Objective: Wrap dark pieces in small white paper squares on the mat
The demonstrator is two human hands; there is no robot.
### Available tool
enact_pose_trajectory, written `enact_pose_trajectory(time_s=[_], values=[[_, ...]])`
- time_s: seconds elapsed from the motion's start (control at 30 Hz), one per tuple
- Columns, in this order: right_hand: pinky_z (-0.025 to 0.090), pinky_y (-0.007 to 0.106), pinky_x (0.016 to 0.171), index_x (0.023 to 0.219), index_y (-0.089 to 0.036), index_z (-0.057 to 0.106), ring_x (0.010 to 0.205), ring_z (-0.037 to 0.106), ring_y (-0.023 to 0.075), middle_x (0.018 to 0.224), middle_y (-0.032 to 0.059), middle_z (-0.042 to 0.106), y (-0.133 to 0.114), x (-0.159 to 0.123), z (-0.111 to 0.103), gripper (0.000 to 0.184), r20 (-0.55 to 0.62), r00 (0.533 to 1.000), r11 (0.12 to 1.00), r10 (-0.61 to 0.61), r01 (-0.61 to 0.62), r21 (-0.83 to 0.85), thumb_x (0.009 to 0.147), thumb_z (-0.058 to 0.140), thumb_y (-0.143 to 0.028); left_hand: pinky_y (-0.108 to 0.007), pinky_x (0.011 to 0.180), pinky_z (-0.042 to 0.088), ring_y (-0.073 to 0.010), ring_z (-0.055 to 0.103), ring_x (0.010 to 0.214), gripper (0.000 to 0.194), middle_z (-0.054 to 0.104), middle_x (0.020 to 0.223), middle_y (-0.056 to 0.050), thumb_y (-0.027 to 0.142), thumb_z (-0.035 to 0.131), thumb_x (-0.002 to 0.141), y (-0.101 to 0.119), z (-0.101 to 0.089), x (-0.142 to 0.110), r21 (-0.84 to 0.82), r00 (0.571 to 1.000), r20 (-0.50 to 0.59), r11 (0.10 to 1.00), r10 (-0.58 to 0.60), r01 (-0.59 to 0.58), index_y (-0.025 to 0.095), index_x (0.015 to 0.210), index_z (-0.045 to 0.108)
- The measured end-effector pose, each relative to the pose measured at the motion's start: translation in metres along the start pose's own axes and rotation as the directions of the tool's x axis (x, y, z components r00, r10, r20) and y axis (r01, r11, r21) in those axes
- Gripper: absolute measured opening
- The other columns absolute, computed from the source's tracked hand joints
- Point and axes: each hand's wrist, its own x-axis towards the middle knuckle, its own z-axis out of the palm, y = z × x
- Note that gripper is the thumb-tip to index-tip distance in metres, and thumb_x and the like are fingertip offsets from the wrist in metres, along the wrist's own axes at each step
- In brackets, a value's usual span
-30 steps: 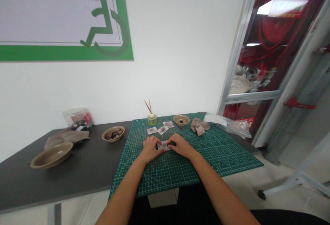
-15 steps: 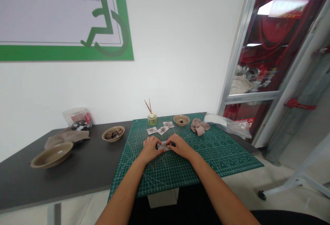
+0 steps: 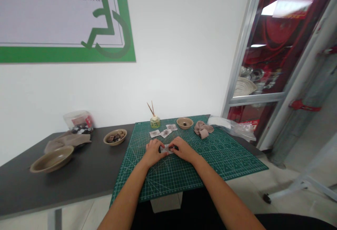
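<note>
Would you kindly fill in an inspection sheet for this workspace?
Surface: green cutting mat on a dark table, overhanging its edge
Job's things: small printed card, partly hidden; three similar cards beyond it
Clutter: crumpled cloth, bottle with sticks, plastic bag, bowl of small pieces
Hands: left hand and right hand at the card's opposite ends; grip unclear
Cables: nothing seen
Surroundings: white wall, green-bordered sign, glass-fronted cabinet

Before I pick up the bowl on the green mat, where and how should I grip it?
Pinch the near rim of the bowl, probably with the right hand, from the front: it stands upright and open, the crumpled cloth lies close on its right, and paper cards lie toward its left. Keep it level; a dark piece sits inside.
</note>
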Motion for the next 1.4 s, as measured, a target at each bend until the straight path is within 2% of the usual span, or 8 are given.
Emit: enact_pose_trajectory(time_s=[0.23, 0.53, 0.77, 0.93, 1.1, 1.27, 1.4], values=[[0.04, 0.033, 0.08, 0.079, -0.018, 0.062, 0.083, 0.051, 0.0178, 0.077, 0.0016, 0.06, -0.002, -0.0025, -0.0053, 0.013, -0.024, 0.999, 0.999, 0.046, -0.046, -0.013, 0.072, 0.063, -0.006, -0.036, 0.084, 0.033, -0.0234, 0.047, 0.102, 0.025, 0.057, 0.102, -0.001, 0.041, 0.067, 0.07, 0.0002, -0.0003, -0.0007, -0.017, 1.0, -0.002, 1.0, 0.009, -0.009, 0.024, 0.087, 0.061], [0.04, 0.031, 0.078, 0.078, -0.017, 0.062, 0.083, 0.051, 0.0177, 0.076, 0.0017, 0.06, -0.0042, -0.0012, -0.0063, 0.014, -0.015, 0.999, 0.999, 0.036, -0.036, -0.004, 0.072, 0.063, -0.005, -0.036, 0.084, 0.033, -0.0228, 0.046, 0.103, 0.025, 0.056, 0.104, -0.002, 0.041, 0.066, 0.071, 0.0013, -0.0011, -0.0014, -0.014, 1.0, 0.005, 1.0, 0.003, -0.003, 0.023, 0.088, 0.061], [0.04, 0.032, 0.08, 0.081, -0.018, 0.064, 0.085, 0.051, 0.0178, 0.079, 0.0024, 0.062, -0.0033, 0.0007, -0.0026, 0.014, 0.005, 1.0, 1.0, 0.017, -0.017, 0.022, 0.074, 0.063, -0.006, -0.036, 0.084, 0.033, -0.0227, 0.046, 0.103, 0.025, 0.056, 0.102, -0.001, 0.041, 0.066, 0.071, 0.0008, -0.0008, -0.001, -0.005, 1.0, 0.006, 1.0, -0.007, 0.007, 0.023, 0.088, 0.061], [0.04, 0.032, 0.078, 0.08, -0.017, 0.065, 0.082, 0.051, 0.0177, 0.076, 0.0023, 0.061, -0.0041, -0.0004, -0.0059, 0.013, 0.008, 0.998, 0.998, 0.054, -0.054, 0.01, 0.073, 0.064, -0.006, -0.035, 0.084, 0.033, -0.0227, 0.046, 0.102, 0.025, 0.056, 0.102, -0.001, 0.041, 0.067, 0.07, 0.0011, -0.0012, -0.0013, -0.01, 1.0, 0.002, 1.0, 0.002, -0.002, 0.023, 0.087, 0.061], [0.041, 0.031, 0.078, 0.088, -0.016, 0.063, 0.084, 0.052, 0.0178, 0.082, 0.0036, 0.062, -0.0059, -0.0003, -0.0043, 0.018, 0.011, 0.997, 0.997, 0.074, -0.075, 0.024, 0.074, 0.063, -0.005, -0.035, 0.083, 0.033, -0.0223, 0.047, 0.101, 0.026, 0.057, 0.101, -0.002, 0.042, 0.067, 0.071, 0.0004, -0.0013, -0.0015, -0.009, 1.0, 0.001, 1.0, 0.007, -0.007, 0.023, 0.087, 0.061], [0.04, 0.031, 0.076, 0.078, -0.016, 0.061, 0.081, 0.051, 0.017, 0.077, 0.0021, 0.06, -0.0064, 0.0001, -0.0045, 0.012, 0.009, 0.996, 0.996, 0.083, -0.084, 0.021, 0.073, 0.062, -0.006, -0.035, 0.084, 0.033, -0.0226, 0.047, 0.101, 0.026, 0.057, 0.102, -0.001, 0.042, 0.067, 0.071, 0.0016, -0.0023, -0.0019, -0.011, 1.0, 0.008, 1.0, 0.006, -0.006, 0.023, 0.088, 0.061], [0.04, 0.032, 0.078, 0.078, -0.017, 0.061, 0.082, 0.051, 0.0172, 0.078, 0.0022, 0.061, -0.0045, -0.0006, -0.0047, 0.012, 0.004, 0.996, 0.995, 0.093, -0.093, 0.022, 0.073, 0.063, -0.006, -0.036, 0.085, 0.033, -0.0228, 0.046, 0.102, 0.025, 0.057, 0.103, -0.001, 0.041, 0.067, 0.071, 0.0023, -0.003, -0.002, -0.016, 1.0, 0.011, 1.0, 0.001, -0.001, 0.023, 0.088, 0.061]])
